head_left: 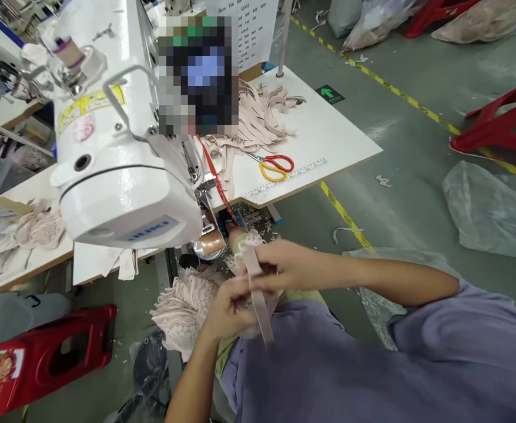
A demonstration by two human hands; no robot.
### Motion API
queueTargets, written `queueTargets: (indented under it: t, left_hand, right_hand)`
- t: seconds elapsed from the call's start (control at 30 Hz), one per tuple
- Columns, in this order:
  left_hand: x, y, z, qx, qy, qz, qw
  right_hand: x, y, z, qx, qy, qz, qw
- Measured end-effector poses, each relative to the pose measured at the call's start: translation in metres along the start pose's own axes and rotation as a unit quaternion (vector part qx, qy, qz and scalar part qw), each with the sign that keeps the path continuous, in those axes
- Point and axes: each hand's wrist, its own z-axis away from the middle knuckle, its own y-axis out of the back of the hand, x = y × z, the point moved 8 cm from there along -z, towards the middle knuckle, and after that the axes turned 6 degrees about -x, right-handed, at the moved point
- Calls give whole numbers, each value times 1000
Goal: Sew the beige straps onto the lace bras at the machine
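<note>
Both my hands meet over my lap, just below the white sewing machine (121, 158). My left hand (229, 308) is closed on a pale pink lace piece and an elastic strip (258, 294) that hangs down from it. My right hand (284, 264) pinches the upper part of the same strip and fabric. A heap of pink lace pieces (183, 308) lies to the left of my hands, under the machine's head. My blue-sleeved right arm reaches in from the right.
On the white table (337, 141) lie a pile of beige elastic strips (262, 114) and red-and-yellow scissors (278, 165). A red plastic stool (42, 358) stands at lower left, another red stool (500, 132) at right. Clear plastic bags (491, 205) lie on the floor.
</note>
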Motion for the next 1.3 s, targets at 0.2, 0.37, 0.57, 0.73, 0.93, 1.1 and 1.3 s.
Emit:
queueTargets:
  t: [0.2, 0.37, 0.57, 0.73, 0.93, 1.1, 1.3]
  left_hand:
    - [-1, -3, 3, -82, -43, 44, 995]
    - [-7, 14, -3, -8, -46, 46, 998]
    - [22, 14, -12, 15, -139, -54, 989]
    - [32, 43, 2, 202, -189, -298, 914]
    - [23, 68, 10, 271, -42, -385, 881]
    - [14, 78, 9, 208, 16, -271, 940]
    - [-6, 82, 8, 167, 51, -91, 980]
  right_hand:
    - [37, 98, -3, 263, 12, -152, 953]
    - [70, 59, -15, 170, 4, -329, 929]
    - [75, -3, -23, 108, -25, -329, 938]
    - [61, 63, -25, 295, 40, -325, 897]
    - [58, 60, -45, 212, -10, -220, 952]
    - [55, 57, -60, 191, -26, -145, 971]
    - [46, 70, -78, 219, -14, 19, 975]
